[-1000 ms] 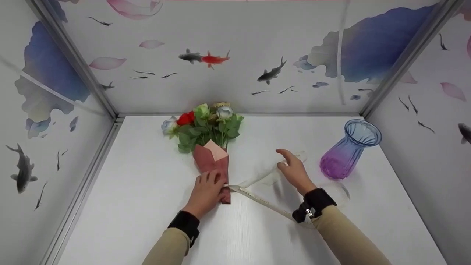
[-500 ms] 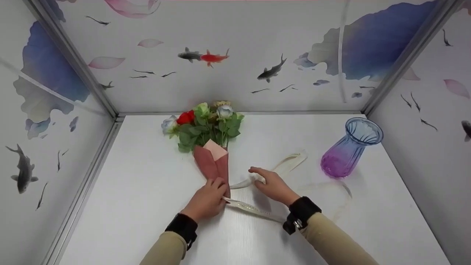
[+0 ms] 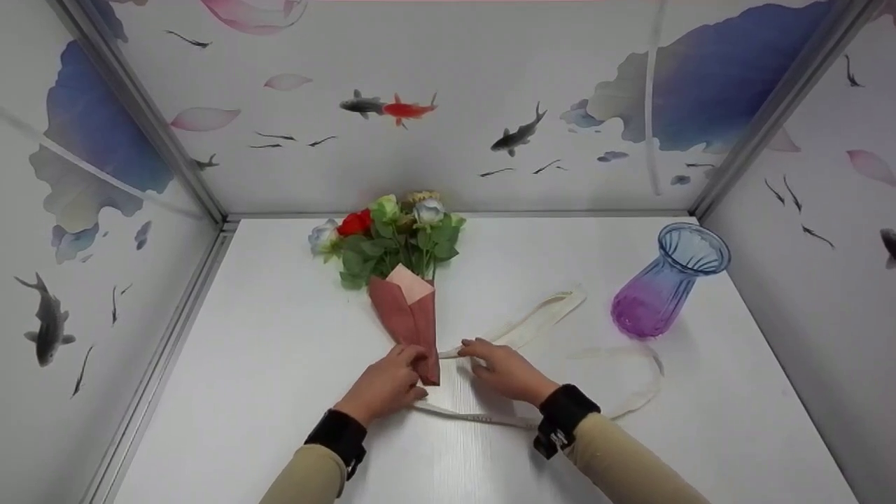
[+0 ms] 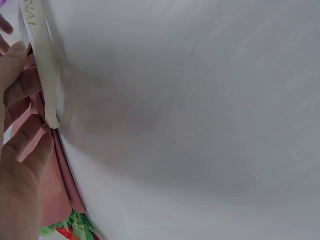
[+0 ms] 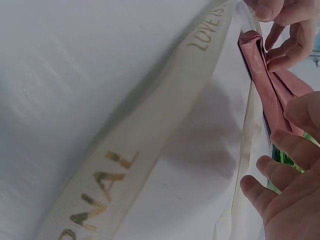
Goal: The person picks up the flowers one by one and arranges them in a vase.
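Observation:
A bouquet of artificial roses (image 3: 395,234) with green leaves lies on the table, its stems wrapped in dusty-red paper (image 3: 413,315). My left hand (image 3: 383,385) is at the lower end of the wrap, fingers bent over it, and its thumb and fingertips pinch a cream ribbon (image 3: 483,418). Gold lettering shows on the ribbon (image 5: 107,190) in the right wrist view. My right hand (image 3: 507,371) hovers right of the wrap, fingers loosely spread, with its fingertips near the ribbon's other stretch. In the left wrist view, the ribbon (image 4: 45,65) crosses beside my left fingers (image 4: 30,135).
A blue-to-purple glass vase (image 3: 665,283) stands at the right of the white table (image 3: 266,392). The ribbon's loose length curves across the table below the vase. Printed panels (image 3: 455,56) enclose the back and both sides.
My right hand has moved left and down toward the wrap, its fingers relaxing. My left hand has drawn the near ribbon stretch down and left past the wrap's lower end. The vase has stayed put.

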Demonstrator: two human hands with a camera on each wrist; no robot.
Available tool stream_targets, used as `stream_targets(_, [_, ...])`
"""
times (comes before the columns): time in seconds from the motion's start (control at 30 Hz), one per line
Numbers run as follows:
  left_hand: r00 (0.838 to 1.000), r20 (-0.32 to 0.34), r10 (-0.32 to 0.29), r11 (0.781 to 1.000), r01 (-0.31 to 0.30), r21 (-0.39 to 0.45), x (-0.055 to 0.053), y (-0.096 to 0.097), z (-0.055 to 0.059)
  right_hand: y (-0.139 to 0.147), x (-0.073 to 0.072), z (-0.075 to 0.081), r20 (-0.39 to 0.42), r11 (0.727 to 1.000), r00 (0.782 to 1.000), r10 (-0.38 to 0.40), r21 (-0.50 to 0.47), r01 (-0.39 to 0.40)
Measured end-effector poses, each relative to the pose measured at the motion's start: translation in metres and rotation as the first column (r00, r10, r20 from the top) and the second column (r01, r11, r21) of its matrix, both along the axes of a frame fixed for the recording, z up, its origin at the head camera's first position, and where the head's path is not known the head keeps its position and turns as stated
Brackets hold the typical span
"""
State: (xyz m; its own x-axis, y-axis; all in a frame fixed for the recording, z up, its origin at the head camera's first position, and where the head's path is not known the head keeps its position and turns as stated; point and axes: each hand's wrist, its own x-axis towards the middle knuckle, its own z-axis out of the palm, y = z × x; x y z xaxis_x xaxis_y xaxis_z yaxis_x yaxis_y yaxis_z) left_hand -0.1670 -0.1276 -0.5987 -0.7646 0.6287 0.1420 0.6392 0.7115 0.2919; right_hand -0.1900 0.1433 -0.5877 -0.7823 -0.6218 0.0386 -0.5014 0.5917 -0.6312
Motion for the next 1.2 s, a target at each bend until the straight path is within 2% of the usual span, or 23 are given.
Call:
stream_targets(0.1, [0.999, -0.043, 0.018, 1.0, -0.019, -0.025, -0.001, -0.001, -0.004, -0.002, 0.002, -0.001, -0.008, 1.0, 1.0, 0.008, 0.011, -0.008])
stream_targets(0.23, [0.991, -0.058, 0.119, 0.993, -0.119, 0.0, -0.001, 0.002, -0.008, -0.006, 0.005, -0.003, -0.004, 1.0, 1.0, 0.015, 0.019, -0.014])
stream_targets(0.37, [0.972, 0.001, 0.233, 0.969, -0.232, 0.081, -0.001, 0.005, -0.01, -0.011, 0.008, -0.004, -0.009, 0.999, 0.999, 0.04, 0.026, -0.04])
stream_targets(0.47, [0.949, 0.079, 0.305, 0.937, -0.314, 0.152, 0.0, 0.009, -0.009, -0.014, 0.01, -0.004, -0.009, 0.998, 0.998, 0.058, 0.025, -0.058])
stream_targets(0.6, [0.896, 0.247, 0.37, 0.866, -0.429, 0.259, 0.0, 0.014, -0.005, -0.017, 0.013, -0.004, 0.002, 0.997, 0.998, 0.07, 0.033, -0.07])
stream_targets(0.73, [0.83, 0.408, 0.38, 0.775, -0.526, 0.35, -0.004, 0.018, -0.002, -0.02, 0.014, -0.004, 0.01, 0.994, 0.995, 0.098, 0.055, -0.098])
stream_targets(0.8, [0.792, 0.496, 0.355, 0.708, -0.575, 0.411, -0.007, 0.019, 0.0, -0.022, 0.015, -0.004, 0.005, 0.99, 0.993, 0.118, 0.074, -0.118])
stream_targets(0.9, [0.75, 0.591, 0.297, 0.596, -0.629, 0.499, -0.011, 0.019, 0.001, -0.025, 0.016, -0.004, 0.004, 0.986, 0.991, 0.136, 0.102, -0.136])
stream_targets(0.93, [0.742, 0.61, 0.277, 0.562, -0.64, 0.524, -0.012, 0.019, 0.001, -0.026, 0.016, -0.004, 0.006, 0.984, 0.99, 0.138, 0.11, -0.138])
stream_targets(1.0, [0.739, 0.628, 0.242, 0.513, -0.647, 0.563, -0.014, 0.019, 0.0, -0.028, 0.017, -0.004, 0.018, 0.982, 0.99, 0.138, 0.127, -0.139])
stream_targets(1.07, [0.731, 0.647, 0.217, 0.483, -0.656, 0.58, -0.015, 0.018, 0.001, -0.03, 0.018, -0.003, 0.029, 0.981, 0.991, 0.134, 0.141, -0.136])
stream_targets(1.1, [0.727, 0.654, 0.209, 0.475, -0.66, 0.582, -0.015, 0.018, 0.001, -0.031, 0.019, -0.002, 0.034, 0.979, 0.99, 0.133, 0.153, -0.137])
stream_targets(1.2, [0.709, 0.68, 0.184, 0.475, -0.67, 0.57, -0.015, 0.018, 0.003, -0.033, 0.02, 0.0, 0.046, 0.974, 0.99, 0.135, 0.177, -0.141])
